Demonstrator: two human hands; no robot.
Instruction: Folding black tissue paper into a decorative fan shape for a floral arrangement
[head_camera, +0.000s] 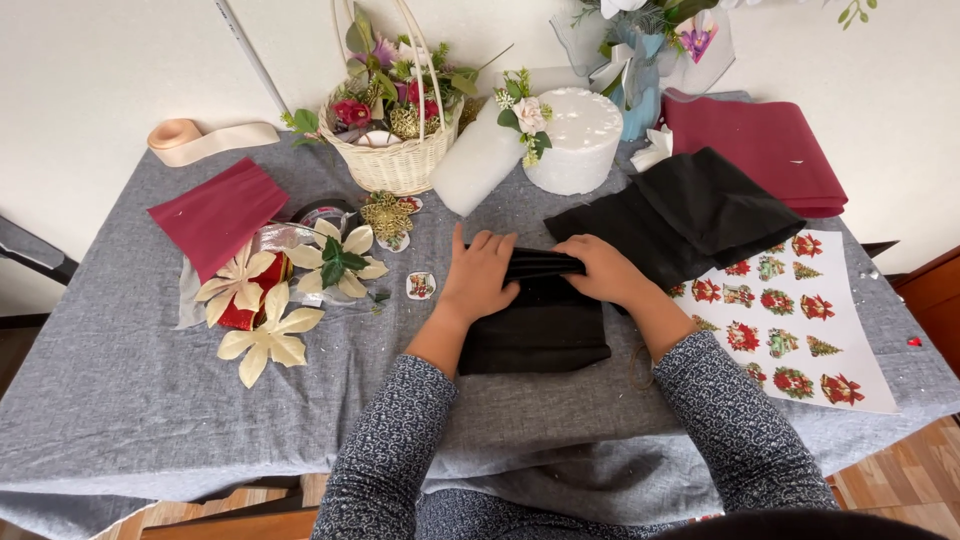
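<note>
A sheet of black paper (540, 330) lies on the grey tablecloth (130, 390) in front of me, with narrow pleats gathered along its far edge. My left hand (478, 272) presses flat on the left end of the pleats, fingers together. The right end of the pleats is pinched under my right hand (600, 270). Both forearms in patterned grey sleeves reach in from the bottom.
More black paper (700, 215) lies behind on the right, by folded dark red sheets (760, 145) and a sticker sheet (800, 310). A wicker flower basket (395, 150), white foam cylinders (575, 140), cream paper flowers (265, 335), red paper (215, 215) and ribbon (195, 140) fill the left.
</note>
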